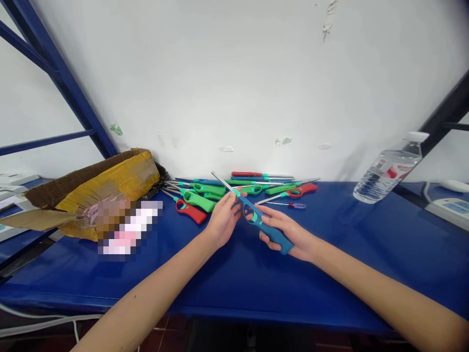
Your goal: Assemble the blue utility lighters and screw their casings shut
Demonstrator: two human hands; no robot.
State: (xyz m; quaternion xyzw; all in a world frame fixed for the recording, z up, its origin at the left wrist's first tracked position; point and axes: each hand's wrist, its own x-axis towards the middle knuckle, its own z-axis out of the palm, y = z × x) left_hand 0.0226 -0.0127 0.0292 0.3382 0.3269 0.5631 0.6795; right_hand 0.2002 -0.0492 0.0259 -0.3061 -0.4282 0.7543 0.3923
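Both hands hold one blue gas lighter (273, 233) above the blue tabletop, its metal tube slanting up and to the left. My left hand (225, 220) pinches it at the green collar where the tube meets the body. Around the handle, below the trigger ring, my right hand (287, 232) is wrapped. Behind the hands lies a loose pile of more lighters: a green lighter (200, 200), a red lighter (192, 211) at the pile's left front, and another red lighter (304, 190) at the right. A screwdriver (293, 206) with a purple handle rests just beyond my right hand.
An open cardboard box (110, 181) with yellow tape sits at the left, with a blurred pink-and-white item before it. A water bottle (388, 171) stands at the right. The white wall (234, 88) closes off the table (330, 293) at the back; blue metal frames rise on both sides.
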